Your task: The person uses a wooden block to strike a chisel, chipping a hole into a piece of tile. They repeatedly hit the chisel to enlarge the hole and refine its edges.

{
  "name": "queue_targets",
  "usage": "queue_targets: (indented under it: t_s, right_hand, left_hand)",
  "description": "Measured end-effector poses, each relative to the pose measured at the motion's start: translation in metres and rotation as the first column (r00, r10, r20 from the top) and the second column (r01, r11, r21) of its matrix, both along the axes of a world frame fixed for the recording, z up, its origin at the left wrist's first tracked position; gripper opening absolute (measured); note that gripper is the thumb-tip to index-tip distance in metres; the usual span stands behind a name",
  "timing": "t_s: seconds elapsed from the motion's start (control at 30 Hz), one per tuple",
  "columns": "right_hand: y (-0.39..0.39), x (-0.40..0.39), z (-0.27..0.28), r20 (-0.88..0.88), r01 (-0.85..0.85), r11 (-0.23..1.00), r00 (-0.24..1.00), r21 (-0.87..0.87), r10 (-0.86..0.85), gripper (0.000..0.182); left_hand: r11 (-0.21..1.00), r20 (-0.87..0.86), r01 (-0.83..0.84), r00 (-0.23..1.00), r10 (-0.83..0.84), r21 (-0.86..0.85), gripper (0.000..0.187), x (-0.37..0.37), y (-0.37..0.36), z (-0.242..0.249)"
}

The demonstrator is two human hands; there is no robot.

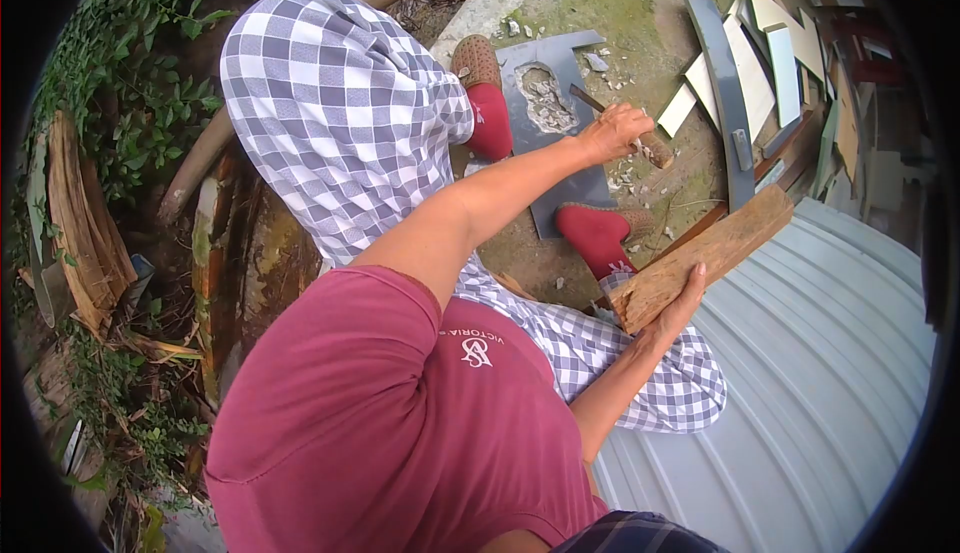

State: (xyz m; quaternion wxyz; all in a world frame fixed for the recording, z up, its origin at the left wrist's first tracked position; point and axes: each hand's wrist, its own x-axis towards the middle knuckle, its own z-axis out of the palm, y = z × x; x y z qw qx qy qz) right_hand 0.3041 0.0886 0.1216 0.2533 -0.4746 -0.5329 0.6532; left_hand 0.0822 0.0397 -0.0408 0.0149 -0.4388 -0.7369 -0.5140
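Observation:
My left hand (615,133) is closed around a chisel (656,150); its wooden handle end shows below the fist. The dark blade slants toward a rough, broken patch (546,99) in a flat grey board (541,215) on the ground. My right hand (682,305) grips a thick rectangular wood block (705,253) near its close end, held over my right leg and apart from the chisel. My feet, in red socks and brown clogs (474,61), rest at either side of the board.
Pale chips (597,61) lie around the board. A long grey strip (722,103) and several white offcuts (783,73) are piled at the upper right. A ribbed metal sheet (800,373) lies beside my right leg. Leafy plants (110,33) and split logs (85,223) are at the left.

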Motion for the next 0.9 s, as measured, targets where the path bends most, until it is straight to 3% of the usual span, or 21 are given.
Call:
queue_targets:
  t_s: [0.27, 0.53, 0.73, 0.83, 0.9]
  right_hand:
    - [-0.001, -0.002, -0.002, 0.008, -0.003, 1.000, 1.000, 0.012, 0.003, 0.057]
    - [-0.001, -0.003, -0.005, 0.027, -0.007, 1.000, 1.000, 0.008, 0.007, 0.057]
    - [-0.005, -0.006, -0.002, 0.019, 0.021, 1.000, 1.000, 0.008, -0.021, 0.055]
    - [0.002, -0.003, -0.003, 0.097, -0.061, 0.994, 0.994, 0.092, 0.052, 0.060]
    - [0.007, -0.003, 0.007, 0.071, -0.066, 0.966, 0.996, 0.250, 0.050, 0.061]
  left_hand:
    - [0.998, 0.015, -0.012, 1.000, 0.011, 0.065, 0.040, 0.006, 0.005, 0.003]
    - [0.989, 0.048, -0.126, 0.991, 0.123, 0.072, 0.038, 0.011, 0.007, 0.001]
    - [0.998, 0.049, -0.049, 0.998, 0.047, 0.045, 0.036, 0.007, 0.010, -0.001]
    - [0.996, 0.032, -0.084, 0.996, 0.084, 0.000, 0.035, 0.009, 0.015, -0.003]
    - [0.992, 0.050, -0.123, 0.991, 0.123, -0.006, 0.034, 0.003, 0.020, 0.004]
